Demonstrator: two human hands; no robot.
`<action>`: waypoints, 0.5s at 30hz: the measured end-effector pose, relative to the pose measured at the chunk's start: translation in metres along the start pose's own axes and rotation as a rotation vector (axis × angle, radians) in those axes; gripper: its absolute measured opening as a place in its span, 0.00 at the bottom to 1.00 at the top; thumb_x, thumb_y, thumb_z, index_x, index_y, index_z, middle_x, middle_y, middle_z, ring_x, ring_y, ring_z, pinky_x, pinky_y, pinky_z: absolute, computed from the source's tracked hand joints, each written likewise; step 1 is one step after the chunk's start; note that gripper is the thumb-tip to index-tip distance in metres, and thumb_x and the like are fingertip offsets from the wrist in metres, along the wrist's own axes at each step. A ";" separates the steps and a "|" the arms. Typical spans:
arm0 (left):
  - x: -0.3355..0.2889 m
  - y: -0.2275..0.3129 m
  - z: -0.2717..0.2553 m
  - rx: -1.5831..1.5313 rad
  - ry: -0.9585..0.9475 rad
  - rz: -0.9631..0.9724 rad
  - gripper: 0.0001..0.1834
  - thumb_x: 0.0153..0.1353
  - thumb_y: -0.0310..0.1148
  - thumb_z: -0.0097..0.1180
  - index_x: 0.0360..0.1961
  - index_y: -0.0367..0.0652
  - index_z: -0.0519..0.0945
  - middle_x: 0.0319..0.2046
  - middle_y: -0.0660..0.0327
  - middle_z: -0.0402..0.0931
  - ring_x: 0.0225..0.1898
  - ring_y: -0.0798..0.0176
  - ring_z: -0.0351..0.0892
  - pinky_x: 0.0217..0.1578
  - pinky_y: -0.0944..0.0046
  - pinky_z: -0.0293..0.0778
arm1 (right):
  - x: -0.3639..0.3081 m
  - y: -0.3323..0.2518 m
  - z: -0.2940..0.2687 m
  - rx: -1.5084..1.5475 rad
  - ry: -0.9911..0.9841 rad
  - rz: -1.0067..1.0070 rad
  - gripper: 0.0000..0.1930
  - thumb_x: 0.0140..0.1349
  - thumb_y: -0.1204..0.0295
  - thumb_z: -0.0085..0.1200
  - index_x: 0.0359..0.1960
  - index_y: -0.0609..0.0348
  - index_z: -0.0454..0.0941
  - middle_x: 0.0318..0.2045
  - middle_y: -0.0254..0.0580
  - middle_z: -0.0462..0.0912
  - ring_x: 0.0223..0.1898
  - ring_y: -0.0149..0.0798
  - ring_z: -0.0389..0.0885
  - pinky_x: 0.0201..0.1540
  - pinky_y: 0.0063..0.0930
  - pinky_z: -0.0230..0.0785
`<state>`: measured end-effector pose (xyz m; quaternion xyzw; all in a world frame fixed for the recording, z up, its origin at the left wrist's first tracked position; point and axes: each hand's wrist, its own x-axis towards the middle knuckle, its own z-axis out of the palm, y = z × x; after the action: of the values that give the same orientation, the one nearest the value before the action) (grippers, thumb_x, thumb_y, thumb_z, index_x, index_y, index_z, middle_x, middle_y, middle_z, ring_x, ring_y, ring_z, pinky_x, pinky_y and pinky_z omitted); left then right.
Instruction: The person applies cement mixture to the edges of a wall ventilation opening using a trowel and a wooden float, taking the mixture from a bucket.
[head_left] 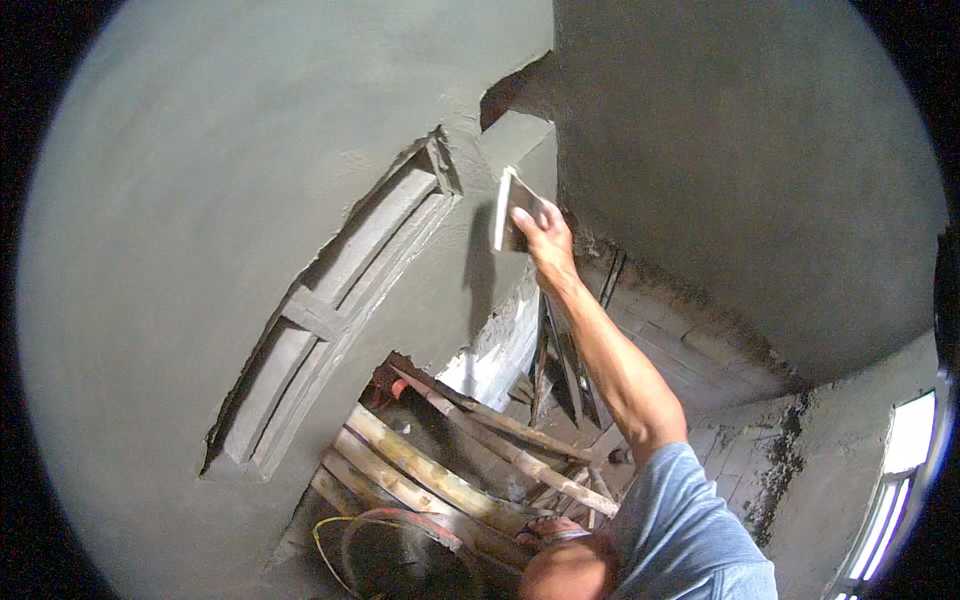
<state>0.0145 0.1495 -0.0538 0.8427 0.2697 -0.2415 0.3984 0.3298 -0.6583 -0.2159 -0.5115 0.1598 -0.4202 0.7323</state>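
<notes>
Right hand [549,240], raised in my head view: thumb and fingers clamped on the board [517,195], which is held before the grey wall [150,250], right of the recess [312,314]. Poles [430,474] lie below. The left hand being out of view, I cannot tell its fingers' state.

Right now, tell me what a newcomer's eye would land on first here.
First, the outstretched right hand, gripping a flat, pale-edged plate just above the picture's middle. Next, the long, slanting recess in the grey wall, left of the hand. Then the thick, pale poles at lower centre.
</notes>
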 end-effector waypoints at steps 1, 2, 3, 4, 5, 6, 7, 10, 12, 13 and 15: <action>-0.012 0.011 -0.006 0.028 0.054 0.005 0.33 0.74 0.49 0.54 0.74 0.46 0.65 0.54 0.63 0.81 0.51 0.67 0.79 0.53 0.60 0.74 | 0.006 -0.006 0.023 0.009 -0.042 -0.098 0.34 0.62 0.65 0.69 0.65 0.66 0.68 0.58 0.44 0.81 0.57 0.35 0.79 0.62 0.32 0.70; -0.023 0.014 -0.016 0.028 0.096 -0.019 0.31 0.73 0.49 0.55 0.72 0.48 0.68 0.54 0.62 0.80 0.54 0.65 0.78 0.56 0.58 0.73 | 0.013 -0.019 0.044 -0.007 -0.042 -0.120 0.32 0.62 0.65 0.69 0.64 0.66 0.70 0.56 0.44 0.82 0.56 0.35 0.79 0.61 0.31 0.70; -0.036 0.021 -0.015 0.021 0.141 -0.035 0.31 0.73 0.49 0.55 0.72 0.48 0.69 0.54 0.62 0.80 0.54 0.65 0.78 0.57 0.58 0.72 | 0.024 -0.036 0.059 -0.032 -0.045 -0.149 0.31 0.62 0.65 0.68 0.63 0.65 0.72 0.55 0.44 0.83 0.55 0.34 0.80 0.60 0.30 0.71; -0.048 0.030 -0.009 0.015 0.181 -0.051 0.31 0.73 0.49 0.55 0.72 0.48 0.69 0.54 0.61 0.80 0.54 0.64 0.77 0.57 0.57 0.72 | 0.037 -0.048 0.066 -0.073 -0.031 -0.202 0.29 0.63 0.65 0.68 0.62 0.66 0.73 0.53 0.44 0.84 0.53 0.34 0.81 0.58 0.30 0.72; -0.055 0.038 -0.005 0.010 0.214 -0.067 0.30 0.73 0.49 0.55 0.71 0.48 0.70 0.54 0.61 0.80 0.55 0.64 0.77 0.58 0.57 0.71 | 0.053 -0.056 0.068 -0.121 -0.016 -0.258 0.28 0.63 0.65 0.67 0.61 0.66 0.74 0.51 0.43 0.85 0.51 0.33 0.81 0.57 0.30 0.72; -0.054 0.042 -0.009 0.122 0.164 -0.136 0.33 0.74 0.49 0.53 0.73 0.45 0.66 0.59 0.56 0.77 0.61 0.58 0.75 0.64 0.53 0.68 | 0.070 -0.057 0.067 -0.146 -0.018 -0.303 0.26 0.63 0.66 0.66 0.60 0.65 0.76 0.50 0.42 0.85 0.49 0.32 0.82 0.55 0.29 0.73; -0.054 0.046 -0.006 0.112 0.147 -0.137 0.33 0.74 0.50 0.53 0.73 0.44 0.65 0.60 0.55 0.76 0.62 0.57 0.74 0.64 0.53 0.67 | 0.081 -0.056 0.066 -0.201 -0.006 -0.349 0.25 0.59 0.65 0.66 0.57 0.60 0.80 0.46 0.47 0.88 0.47 0.39 0.85 0.54 0.33 0.75; -0.071 0.056 0.005 0.069 0.151 -0.151 0.35 0.74 0.50 0.52 0.74 0.43 0.63 0.63 0.54 0.73 0.65 0.55 0.71 0.66 0.52 0.65 | 0.052 -0.047 0.072 -0.273 -0.146 -0.285 0.24 0.59 0.65 0.67 0.57 0.59 0.80 0.46 0.47 0.88 0.49 0.39 0.85 0.55 0.34 0.75; -0.075 0.063 0.013 0.037 0.137 -0.145 0.36 0.74 0.51 0.52 0.75 0.43 0.61 0.65 0.52 0.72 0.67 0.53 0.70 0.67 0.52 0.64 | 0.032 -0.029 0.058 -0.376 -0.280 -0.318 0.25 0.60 0.64 0.67 0.58 0.58 0.79 0.50 0.49 0.87 0.52 0.42 0.84 0.56 0.37 0.74; -0.073 0.065 0.015 0.035 0.142 -0.151 0.37 0.74 0.51 0.51 0.75 0.42 0.60 0.67 0.52 0.70 0.69 0.52 0.67 0.68 0.51 0.63 | 0.023 -0.020 0.053 -0.428 -0.333 -0.370 0.25 0.60 0.64 0.67 0.59 0.57 0.79 0.51 0.52 0.86 0.53 0.43 0.84 0.56 0.39 0.74; -0.065 0.069 0.019 0.037 0.144 -0.170 0.38 0.74 0.52 0.50 0.76 0.42 0.58 0.70 0.51 0.66 0.72 0.50 0.63 0.70 0.50 0.60 | 0.022 -0.019 0.045 -0.365 -0.260 -0.308 0.25 0.60 0.63 0.67 0.58 0.58 0.78 0.52 0.53 0.85 0.53 0.46 0.84 0.57 0.40 0.74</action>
<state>0.0077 0.0797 0.0133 0.8392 0.3634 -0.2184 0.3405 0.3638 -0.6499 -0.1753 -0.7030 0.0582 -0.4217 0.5698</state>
